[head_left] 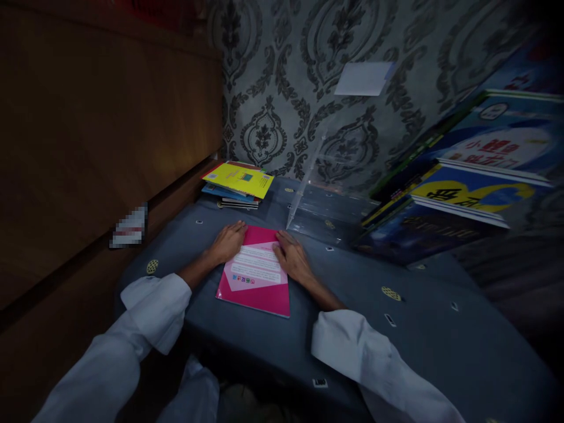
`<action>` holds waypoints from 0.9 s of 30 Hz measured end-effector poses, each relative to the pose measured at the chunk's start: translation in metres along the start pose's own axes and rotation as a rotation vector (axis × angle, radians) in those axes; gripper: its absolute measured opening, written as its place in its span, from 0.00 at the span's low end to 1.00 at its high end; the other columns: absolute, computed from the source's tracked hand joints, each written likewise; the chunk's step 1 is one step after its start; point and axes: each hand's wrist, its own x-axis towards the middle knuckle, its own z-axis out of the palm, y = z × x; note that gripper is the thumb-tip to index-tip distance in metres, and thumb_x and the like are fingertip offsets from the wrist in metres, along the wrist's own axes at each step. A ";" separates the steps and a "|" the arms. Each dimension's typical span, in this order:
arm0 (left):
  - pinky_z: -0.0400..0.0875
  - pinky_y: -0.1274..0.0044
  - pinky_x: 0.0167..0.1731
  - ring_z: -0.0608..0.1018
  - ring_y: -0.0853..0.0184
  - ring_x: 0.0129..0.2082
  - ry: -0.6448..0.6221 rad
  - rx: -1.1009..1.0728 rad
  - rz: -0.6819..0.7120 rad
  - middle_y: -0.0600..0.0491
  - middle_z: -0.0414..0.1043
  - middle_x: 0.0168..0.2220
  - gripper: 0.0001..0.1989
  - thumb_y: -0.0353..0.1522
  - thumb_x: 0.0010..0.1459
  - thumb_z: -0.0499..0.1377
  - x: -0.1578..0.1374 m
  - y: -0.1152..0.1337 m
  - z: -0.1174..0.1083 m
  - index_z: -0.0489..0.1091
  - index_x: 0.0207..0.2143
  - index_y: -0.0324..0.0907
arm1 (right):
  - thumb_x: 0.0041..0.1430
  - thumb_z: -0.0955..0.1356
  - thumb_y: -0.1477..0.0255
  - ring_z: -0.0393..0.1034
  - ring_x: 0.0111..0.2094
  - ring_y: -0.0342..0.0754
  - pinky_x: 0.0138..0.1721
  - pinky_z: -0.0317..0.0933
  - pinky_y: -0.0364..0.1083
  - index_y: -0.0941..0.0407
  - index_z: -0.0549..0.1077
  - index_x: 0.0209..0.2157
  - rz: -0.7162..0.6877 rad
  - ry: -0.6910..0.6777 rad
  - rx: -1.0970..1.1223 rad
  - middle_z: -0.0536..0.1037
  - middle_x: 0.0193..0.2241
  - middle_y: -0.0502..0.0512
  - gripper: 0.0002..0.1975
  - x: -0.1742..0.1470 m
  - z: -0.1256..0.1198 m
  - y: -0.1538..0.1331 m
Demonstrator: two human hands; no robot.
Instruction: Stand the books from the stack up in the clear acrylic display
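From my remote seat, head view only: pink paperback [264,298] lying shut and flat on the dark grey-blue tablecloth [348,276], near the table's front edge, between both hands. Pale pink panel with printed lines on its cover, coloured characters under them.

Left hand [230,242]: palm down along the paperback's left side, fingers stretched out together, tips at the far left corner. Right hand [294,258]: on the right side, fingers extended toward the far right corner, thumb spread off them and laid on the cover. I read both as spread flat, touching the paperback; can't tell whether any fingertip goes under the edge. White sleeves [156,310] on both forearms.

Beyond the left hand, a stack of thin books [238,178], yellow one on top, blue and others below, sitting by the wooden cabinet [110,100]. Pixelated patch low on that cabinet side; can't tell what it covers.

Past the right hand, a clear plastic stand [304,197] on the cloth. Further right, picture books [473,194] lean back in overlapping tiers, blue and yellow covers, Chinese titles, far side blurred. White card [363,79] up against the damask wallpaper [263,138]; what holds it, I can't tell. Pineapple prints dot the cloth.
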 end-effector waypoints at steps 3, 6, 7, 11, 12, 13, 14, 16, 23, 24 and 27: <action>0.58 0.64 0.63 0.63 0.60 0.67 0.005 -0.010 0.002 0.40 0.62 0.65 0.23 0.28 0.67 0.45 0.000 0.002 -0.003 0.62 0.62 0.37 | 0.67 0.59 0.67 0.61 0.64 0.57 0.64 0.54 0.60 0.61 0.70 0.58 -0.029 0.054 0.080 0.70 0.60 0.67 0.23 0.000 0.006 0.009; 0.57 0.63 0.64 0.62 0.59 0.67 -0.014 0.018 -0.010 0.40 0.61 0.65 0.22 0.33 0.69 0.45 -0.001 0.006 -0.007 0.63 0.61 0.37 | 0.66 0.59 0.68 0.63 0.63 0.56 0.63 0.56 0.60 0.59 0.70 0.58 -0.031 0.089 0.140 0.72 0.59 0.65 0.23 0.002 0.010 0.015; 0.56 0.62 0.64 0.61 0.58 0.67 -0.026 0.031 -0.007 0.40 0.61 0.65 0.22 0.34 0.69 0.45 -0.001 0.006 -0.008 0.63 0.61 0.37 | 0.66 0.59 0.68 0.63 0.63 0.56 0.63 0.56 0.60 0.59 0.69 0.59 -0.028 0.095 0.152 0.72 0.59 0.64 0.23 0.002 0.011 0.016; 0.52 0.61 0.65 0.60 0.57 0.68 -0.073 0.064 0.045 0.40 0.58 0.66 0.23 0.35 0.70 0.46 0.000 0.006 -0.012 0.61 0.62 0.36 | 0.66 0.58 0.67 0.66 0.61 0.56 0.62 0.58 0.59 0.60 0.68 0.60 -0.008 0.111 0.174 0.73 0.59 0.64 0.24 0.004 0.013 0.020; 0.52 0.61 0.66 0.60 0.57 0.68 -0.084 0.066 0.057 0.40 0.58 0.67 0.23 0.35 0.70 0.45 0.001 0.006 -0.012 0.61 0.63 0.36 | 0.67 0.57 0.67 0.66 0.60 0.56 0.62 0.58 0.59 0.61 0.68 0.60 -0.005 0.114 0.175 0.72 0.59 0.65 0.24 0.004 0.014 0.020; 0.52 0.61 0.66 0.60 0.58 0.68 -0.095 0.065 0.070 0.40 0.57 0.67 0.23 0.35 0.70 0.45 0.002 0.005 -0.013 0.60 0.63 0.36 | 0.67 0.57 0.67 0.66 0.60 0.56 0.62 0.59 0.59 0.61 0.68 0.60 -0.003 0.116 0.176 0.72 0.59 0.65 0.25 0.004 0.014 0.021; 0.51 0.62 0.66 0.59 0.58 0.68 -0.105 0.062 0.084 0.40 0.56 0.67 0.24 0.35 0.70 0.44 0.003 0.004 -0.014 0.60 0.64 0.36 | 0.67 0.57 0.67 0.66 0.60 0.56 0.62 0.58 0.59 0.61 0.68 0.60 -0.003 0.117 0.174 0.72 0.59 0.65 0.25 0.004 0.015 0.021; 0.50 0.62 0.66 0.58 0.59 0.69 -0.125 0.053 0.115 0.41 0.55 0.68 0.24 0.36 0.71 0.44 0.005 0.003 -0.014 0.58 0.65 0.36 | 0.67 0.56 0.68 0.66 0.60 0.56 0.62 0.58 0.59 0.60 0.68 0.60 -0.006 0.118 0.171 0.72 0.59 0.64 0.24 0.004 0.015 0.021; 0.50 0.63 0.66 0.53 0.62 0.70 -0.145 -0.015 0.146 0.45 0.50 0.70 0.25 0.36 0.71 0.43 0.006 -0.003 -0.012 0.53 0.67 0.41 | 0.66 0.58 0.72 0.63 0.62 0.57 0.62 0.57 0.59 0.59 0.68 0.59 -0.043 0.106 0.113 0.72 0.59 0.64 0.23 0.002 0.013 0.013; 0.49 0.63 0.66 0.53 0.63 0.70 -0.144 -0.016 0.165 0.46 0.50 0.70 0.25 0.36 0.71 0.43 0.006 -0.003 -0.011 0.53 0.68 0.42 | 0.66 0.58 0.72 0.63 0.62 0.57 0.62 0.57 0.60 0.59 0.68 0.59 -0.044 0.103 0.106 0.72 0.59 0.64 0.23 0.002 0.013 0.012; 0.46 0.65 0.67 0.54 0.65 0.70 -0.155 -0.010 0.227 0.47 0.52 0.70 0.25 0.33 0.70 0.43 0.007 -0.004 -0.012 0.53 0.67 0.42 | 0.66 0.58 0.72 0.63 0.62 0.56 0.62 0.57 0.59 0.59 0.69 0.59 -0.042 0.101 0.095 0.71 0.59 0.64 0.23 0.001 0.013 0.011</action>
